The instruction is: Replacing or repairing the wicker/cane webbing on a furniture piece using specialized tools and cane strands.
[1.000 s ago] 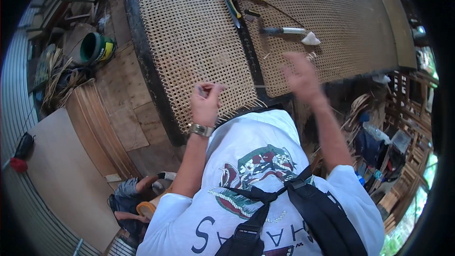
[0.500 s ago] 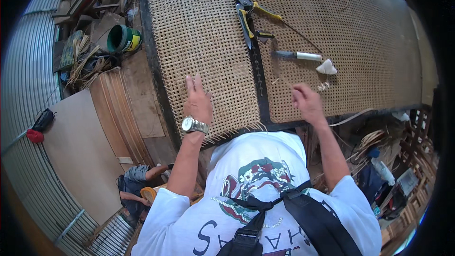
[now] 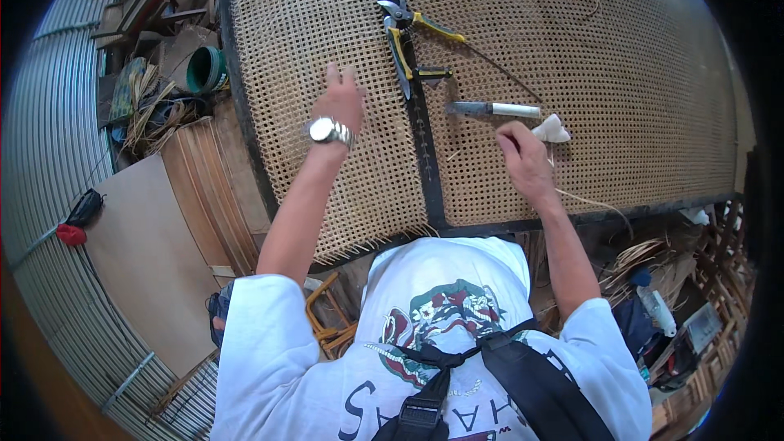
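My left hand [image 3: 340,104], with a metal watch on its wrist, is stretched over the left section of woven cane webbing [image 3: 302,24]. Its fingers are apart and slightly blurred, holding nothing. Above the right section of webbing, my right hand [image 3: 527,165] is closed in a pinch. A pale cane strand [image 3: 594,198] trails out beside its wrist; the fingers hide the gripped part. Just beyond this hand lie a knife with a white handle [image 3: 514,110] and a white crumpled piece [image 3: 554,129]. Yellow-handled pruning shears [image 3: 398,51] rest along the dark middle bar [image 3: 422,135].
A small dark tool [image 3: 431,73] lies beside the shears, and a thin dark rod [image 3: 506,72] crosses the webbing. Loose cane ends fringe the near left edge. On the floor stand a green bucket [image 3: 207,70] and a wooden chair frame [image 3: 333,310]; cane scraps lie on both sides.
My left hand has moved farther forward over the webbing. My right hand has shifted slightly forward and left, near the white piece, and the trailing strand has moved with it.
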